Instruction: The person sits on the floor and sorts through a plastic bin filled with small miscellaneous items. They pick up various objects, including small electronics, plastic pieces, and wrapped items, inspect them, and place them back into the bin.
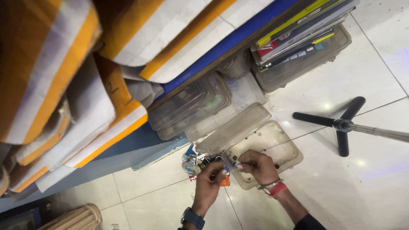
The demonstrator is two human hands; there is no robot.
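Both hands meet at the near rim of an open clear plastic box point(272, 147) on the white tile floor point(366, 179) — right hand point(255, 166) pinching a small pale item, too tiny to identify; left hand point(211, 179) curled closed beside small colourful packets point(192, 162), grip contents unclear.

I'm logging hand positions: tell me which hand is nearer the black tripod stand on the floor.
Right. The right hand rests over the open clear plastic box, on the side toward the tripod stand. The left hand is farther away, beside the small packets.
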